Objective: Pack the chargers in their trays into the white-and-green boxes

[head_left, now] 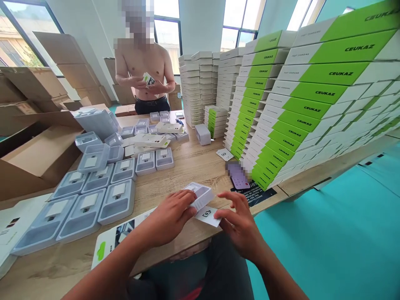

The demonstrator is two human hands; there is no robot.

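Observation:
My left hand [173,216] is closed around a pale plastic tray [201,196], holding it tilted just above the table. Pinched at its right corner by my right hand [236,216] is a small white card [206,215] with a black bracket-and-bolt symbol. The card lies against the tray's lower edge, close to my left thumb. Beneath my left forearm, a flat white box [104,243] with a green mark and a dark picture rests on the table, partly hidden.
Rows of plastic trays [83,212] with white chargers cover the left side. Tall stacks of green-and-white boxes [281,125] line the right edge. A phone [239,175] lies by them. Across the table a person [145,71] holds a box. An open carton [40,146] stands left.

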